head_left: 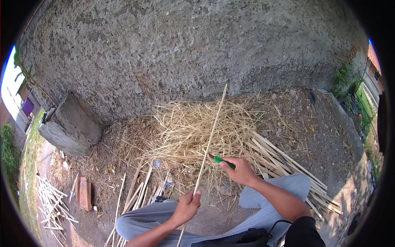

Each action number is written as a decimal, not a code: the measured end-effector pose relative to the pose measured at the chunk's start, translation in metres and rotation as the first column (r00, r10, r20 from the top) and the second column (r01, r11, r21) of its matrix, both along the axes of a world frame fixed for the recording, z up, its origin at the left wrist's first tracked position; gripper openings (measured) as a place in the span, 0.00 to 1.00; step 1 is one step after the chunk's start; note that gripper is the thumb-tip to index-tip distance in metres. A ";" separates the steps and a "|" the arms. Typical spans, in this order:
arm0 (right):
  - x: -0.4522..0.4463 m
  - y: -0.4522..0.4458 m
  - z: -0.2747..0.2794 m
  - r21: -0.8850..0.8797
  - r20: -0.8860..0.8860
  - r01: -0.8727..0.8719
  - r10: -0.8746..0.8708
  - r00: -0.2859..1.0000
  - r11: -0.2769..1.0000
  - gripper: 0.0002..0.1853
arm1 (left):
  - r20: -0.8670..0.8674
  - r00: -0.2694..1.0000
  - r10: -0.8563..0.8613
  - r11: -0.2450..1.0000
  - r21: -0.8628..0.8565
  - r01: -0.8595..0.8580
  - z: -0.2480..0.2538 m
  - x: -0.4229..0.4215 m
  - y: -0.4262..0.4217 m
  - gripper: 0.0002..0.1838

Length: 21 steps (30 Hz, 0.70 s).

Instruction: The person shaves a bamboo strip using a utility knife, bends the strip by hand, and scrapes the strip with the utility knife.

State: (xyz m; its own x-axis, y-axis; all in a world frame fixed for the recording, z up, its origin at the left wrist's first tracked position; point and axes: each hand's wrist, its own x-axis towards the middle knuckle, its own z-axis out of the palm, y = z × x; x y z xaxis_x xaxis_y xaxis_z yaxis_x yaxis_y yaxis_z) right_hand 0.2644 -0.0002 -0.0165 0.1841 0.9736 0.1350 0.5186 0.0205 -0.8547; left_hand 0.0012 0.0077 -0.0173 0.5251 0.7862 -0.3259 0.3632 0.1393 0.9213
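Observation:
A long, thin, pale strip (214, 125) that looks like bamboo or wood stands slanted in front of me, its top end near the wall. My left hand (187, 208) is closed round its lower part, above my lap. My right hand (240, 171) grips a green-handled knife (224, 162), whose short dark blade is at the strip's middle, touching or very near it. Behind the strip lies a heap of curly pale shavings (185, 127).
A rough grey wall (185, 49) rises ahead. Long strips (284, 160) lie at the right, more beside my left knee. At the left are a concrete block (72, 125), a brick (85, 195) and a pile of white sticks (51, 197).

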 end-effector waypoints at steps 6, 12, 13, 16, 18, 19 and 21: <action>-0.025 -0.010 0.008 0.277 0.111 -0.015 -0.017 0.994 0.961 0.22 | -0.045 0.999 0.013 0.991 0.132 -0.007 0.007 -0.001 -0.002 0.21; -0.047 -0.015 0.020 0.163 0.283 -0.176 0.125 0.951 0.971 0.14 | -0.131 0.991 0.023 0.981 0.196 0.003 0.024 0.003 -0.006 0.21; -0.049 -0.016 0.021 0.160 0.282 -0.179 0.128 0.951 0.971 0.14 | -0.132 0.991 0.026 0.981 0.192 0.000 0.024 0.003 -0.005 0.21; -0.051 -0.016 0.020 0.133 0.303 -0.197 0.149 0.941 0.971 0.14 | -0.137 0.990 0.032 0.974 0.227 0.000 0.020 0.002 -0.002 0.21; -0.051 -0.017 0.015 0.138 0.312 -0.210 0.159 0.937 0.968 0.14 | -0.170 0.985 0.043 0.981 0.195 -0.009 0.014 0.002 0.000 0.21; -0.051 -0.018 0.015 0.137 0.312 -0.212 0.161 0.936 0.968 0.14 | -0.169 0.985 0.044 0.981 0.194 -0.011 0.013 0.002 0.000 0.21; -0.051 -0.018 0.015 0.137 0.328 -0.210 0.156 0.932 0.968 0.14 | -0.124 0.992 0.036 0.948 0.317 0.005 0.011 0.004 -0.001 0.20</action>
